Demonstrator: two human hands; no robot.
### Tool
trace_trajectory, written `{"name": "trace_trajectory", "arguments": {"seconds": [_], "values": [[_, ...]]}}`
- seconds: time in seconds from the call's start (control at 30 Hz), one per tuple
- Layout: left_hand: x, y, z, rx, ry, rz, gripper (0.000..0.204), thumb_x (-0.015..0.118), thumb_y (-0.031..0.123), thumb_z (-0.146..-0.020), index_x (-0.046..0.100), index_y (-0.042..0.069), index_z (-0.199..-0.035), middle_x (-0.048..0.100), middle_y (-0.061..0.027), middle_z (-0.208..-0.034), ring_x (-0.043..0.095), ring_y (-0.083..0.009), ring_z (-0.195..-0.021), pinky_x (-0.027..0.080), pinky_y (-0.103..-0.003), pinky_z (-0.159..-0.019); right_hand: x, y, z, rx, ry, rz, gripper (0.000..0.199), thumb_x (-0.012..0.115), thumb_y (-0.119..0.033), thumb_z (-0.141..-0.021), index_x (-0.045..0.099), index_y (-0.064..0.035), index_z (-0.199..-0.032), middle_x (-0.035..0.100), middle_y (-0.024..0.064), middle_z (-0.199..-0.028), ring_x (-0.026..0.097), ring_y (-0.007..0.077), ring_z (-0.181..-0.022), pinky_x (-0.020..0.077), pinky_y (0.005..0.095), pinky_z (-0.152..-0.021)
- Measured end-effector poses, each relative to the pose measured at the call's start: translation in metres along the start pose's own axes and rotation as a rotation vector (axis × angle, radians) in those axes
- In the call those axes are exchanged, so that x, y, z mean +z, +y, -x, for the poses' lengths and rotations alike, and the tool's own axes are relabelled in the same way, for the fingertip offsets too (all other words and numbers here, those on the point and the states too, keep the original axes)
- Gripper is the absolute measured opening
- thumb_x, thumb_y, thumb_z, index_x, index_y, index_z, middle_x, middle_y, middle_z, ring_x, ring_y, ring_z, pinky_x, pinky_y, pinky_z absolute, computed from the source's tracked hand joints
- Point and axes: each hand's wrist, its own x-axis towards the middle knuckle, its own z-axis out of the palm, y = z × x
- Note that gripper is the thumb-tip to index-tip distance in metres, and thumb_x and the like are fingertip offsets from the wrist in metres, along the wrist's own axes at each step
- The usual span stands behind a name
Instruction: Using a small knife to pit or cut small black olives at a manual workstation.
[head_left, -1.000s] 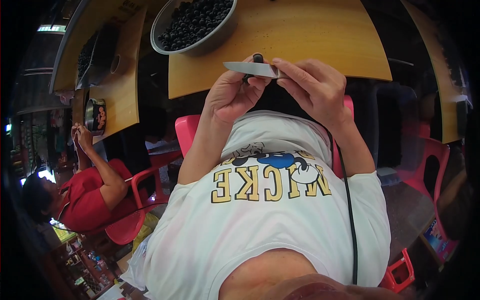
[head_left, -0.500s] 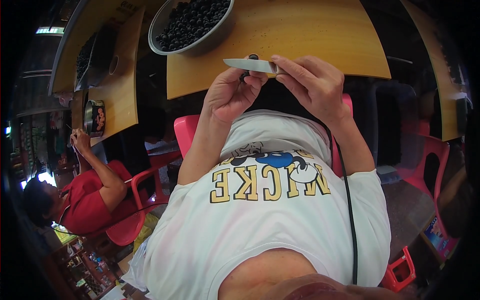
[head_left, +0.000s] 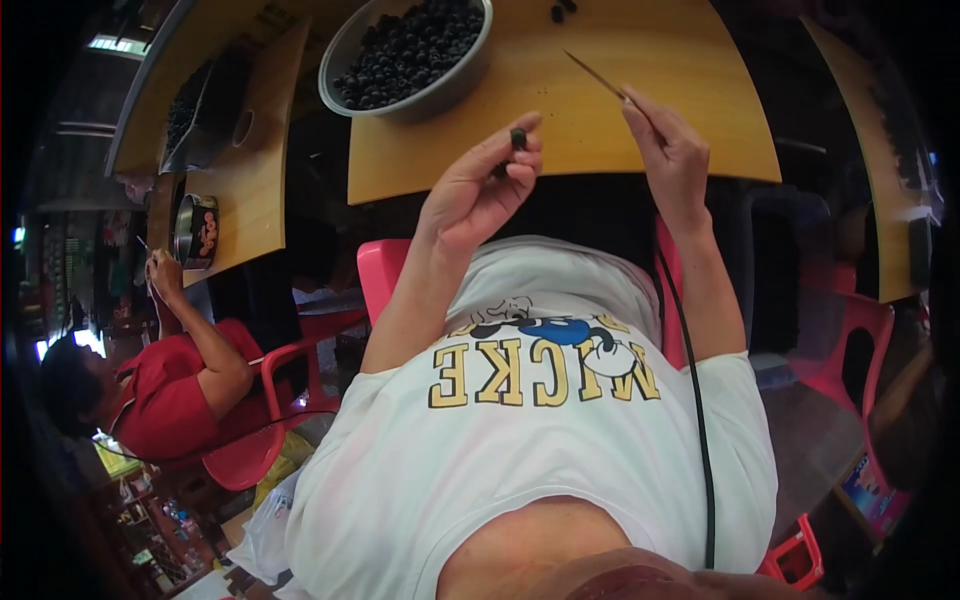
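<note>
My left hand is closed on a small dark round piece, fruit- or nut-like, pinched near the fingertips. Another dark bit shows partly between the lower fingers. In my right hand is a knife, its thin blade seen nearly edge-on and pointing up and left over the wooden table. The blade is apart from the left hand. Left of the hands stands a wide bowl filled with similar dark pieces. At the table's far side lie a few loose dark pieces.
On the left, a person in a red shirt works with raised hands beside a second table. That table carries a round tin and a dark heaped container. A black cable runs down my shirt. Red chairs stand around.
The knife has left the piece in my left hand and swung up and right with my right hand. Loose dark pieces now show at the table's far side.
</note>
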Motion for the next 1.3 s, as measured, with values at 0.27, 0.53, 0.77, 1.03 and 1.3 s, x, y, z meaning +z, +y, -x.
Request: {"name": "trace_trajectory", "arguments": {"seconds": [0.27,0.53,0.77,1.03,1.3], "values": [[0.016,0.038,0.011,0.146,-0.018,-0.097,0.014,0.051,0.0,-0.09,0.053,-0.005,-0.102,0.053,-0.0157,-0.101,0.054,-0.0164,-0.079,0.051,-0.02,-0.057,-0.002,0.004,0.007,0.158,-0.012,-0.119,0.025,0.061,-0.018,-0.091,0.067,-0.003,-0.111,0.061,0.0017,-0.078,0.051,0.007,-0.068,0.0424,0.0208,-0.063],[0.039,0.127,-0.003,0.728,0.347,-1.888,0.023,0.065,0.016,-0.081,0.07,0.004,-0.1,0.054,-0.0014,-0.063,0.049,-0.0077,-0.056,0.04,-0.021,-0.05,0.003,0.002,0.009,0.147,-0.121,-0.067,0.025,0.061,-0.018,-0.092,0.066,-0.0021,-0.111,0.061,0.0024,-0.076,0.051,0.007,-0.068,0.0427,0.021,-0.063],[0.042,0.135,-0.023,0.437,0.53,-2.3,0.027,0.071,0.017,-0.076,0.072,0.011,-0.102,0.057,0.002,-0.067,0.047,-0.0055,-0.057,0.037,-0.021,-0.051,0.001,0.001,0.007,0.131,-0.107,-0.084,0.025,0.061,-0.017,-0.092,0.066,-0.0019,-0.111,0.063,0.004,-0.08,0.053,0.0077,-0.069,0.0433,0.0213,-0.063],[0.043,0.137,-0.014,0.39,0.221,-1.309,0.021,0.064,0.018,-0.087,0.067,0.001,-0.099,0.065,-0.0021,-0.077,0.05,-0.0059,-0.053,0.036,-0.016,-0.043,0.0,-0.002,0.006,0.084,-0.099,-0.08,0.025,0.061,-0.018,-0.091,0.067,-0.003,-0.111,0.062,0.0032,-0.078,0.053,0.0073,-0.068,0.0433,0.0208,-0.062],[0.004,0.061,-0.013,0.012,-0.117,-0.186,0.023,0.057,0.007,-0.089,0.056,-0.009,-0.104,0.06,-0.0242,-0.104,0.066,-0.0245,-0.09,0.06,-0.02,-0.066,0.003,-0.001,0.009,0.137,-0.113,-0.142,0.025,0.062,-0.018,-0.091,0.067,-0.0036,-0.112,0.062,0.0016,-0.076,0.052,0.0062,-0.068,0.043,0.0201,-0.062]]}}
